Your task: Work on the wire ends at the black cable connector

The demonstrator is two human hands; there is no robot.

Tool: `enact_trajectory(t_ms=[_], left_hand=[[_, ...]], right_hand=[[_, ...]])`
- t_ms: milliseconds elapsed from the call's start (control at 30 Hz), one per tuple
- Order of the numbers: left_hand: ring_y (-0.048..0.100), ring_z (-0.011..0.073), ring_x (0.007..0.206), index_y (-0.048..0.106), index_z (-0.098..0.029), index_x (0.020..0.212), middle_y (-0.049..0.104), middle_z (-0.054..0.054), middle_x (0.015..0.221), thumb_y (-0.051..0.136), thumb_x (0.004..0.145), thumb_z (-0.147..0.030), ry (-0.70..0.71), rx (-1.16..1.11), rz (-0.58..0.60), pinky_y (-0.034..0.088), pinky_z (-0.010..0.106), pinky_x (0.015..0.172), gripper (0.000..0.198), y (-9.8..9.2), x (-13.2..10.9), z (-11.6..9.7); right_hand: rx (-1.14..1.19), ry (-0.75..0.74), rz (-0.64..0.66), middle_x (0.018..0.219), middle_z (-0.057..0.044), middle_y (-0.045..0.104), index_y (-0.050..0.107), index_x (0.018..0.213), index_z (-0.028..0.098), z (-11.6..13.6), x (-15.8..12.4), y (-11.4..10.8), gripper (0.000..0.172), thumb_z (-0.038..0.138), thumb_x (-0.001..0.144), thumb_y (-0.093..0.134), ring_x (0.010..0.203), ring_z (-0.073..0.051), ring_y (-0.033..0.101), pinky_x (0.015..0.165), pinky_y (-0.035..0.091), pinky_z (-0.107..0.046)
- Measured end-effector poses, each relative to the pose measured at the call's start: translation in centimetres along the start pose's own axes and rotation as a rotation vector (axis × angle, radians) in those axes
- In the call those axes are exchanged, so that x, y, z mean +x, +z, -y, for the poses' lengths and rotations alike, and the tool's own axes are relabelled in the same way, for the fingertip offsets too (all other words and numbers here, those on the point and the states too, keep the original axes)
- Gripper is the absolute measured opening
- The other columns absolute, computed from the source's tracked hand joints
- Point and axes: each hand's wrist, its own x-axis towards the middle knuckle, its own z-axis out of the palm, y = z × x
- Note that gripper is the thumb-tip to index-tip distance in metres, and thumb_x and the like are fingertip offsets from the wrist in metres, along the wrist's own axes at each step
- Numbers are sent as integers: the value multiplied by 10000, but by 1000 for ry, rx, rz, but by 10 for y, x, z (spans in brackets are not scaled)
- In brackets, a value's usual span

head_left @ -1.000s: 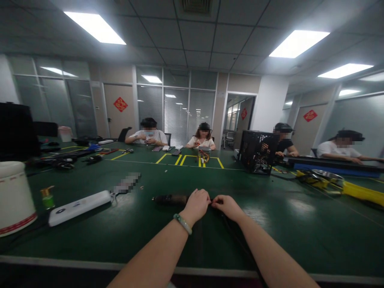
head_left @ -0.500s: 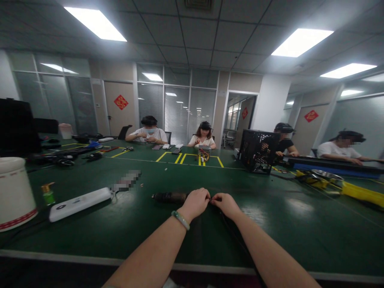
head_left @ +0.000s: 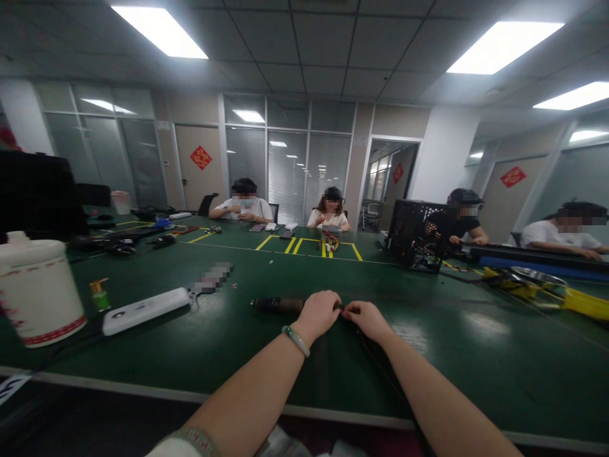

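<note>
My left hand, with a green bangle at the wrist, is closed over the right end of a dark cylindrical tool that lies on the green table. My right hand sits right beside it, fingers pinched at the tool's end where a black cable leaves toward me. What the right fingers pinch is too small to make out. The two hands nearly touch.
A white power strip, a small green pump bottle and a white bucket stand at the left. A black mesh case and yellow parts are at the right. Several people sit at the far side.
The view has shifted slightly, so the table things sit further right and higher. Both hands stay closed at the tool's end.
</note>
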Motion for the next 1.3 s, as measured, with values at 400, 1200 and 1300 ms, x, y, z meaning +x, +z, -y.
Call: enact_trajectory(t_ms=[400,1200,1300], left_hand=[[543,173,887,597,-189,823,595,37,899,482,854,-240,-18,-25,-1,405,310,826,129,6,1,1],[549,178,947,567,-220,942,597,24,990,510,842,-266,-51,-9,80,411,305,828,124,1,0,-3],[546,181,958,567,-212,949,594,31,997,511,841,-266,-63,-16,83,407,308,838,133,2,0,-3]], right_hand=[[-24,4,16,766,-20,694,702,822,191,2,-2,-1,192,350,739,633,693,-162,607,605,412,-241],[-40,-27,41,803,-17,682,672,850,188,-12,2,0,175,333,777,606,733,-156,600,667,423,-246],[-71,-54,39,801,-1,679,672,861,208,-10,0,-3,178,352,780,605,756,-158,600,686,417,-250]])
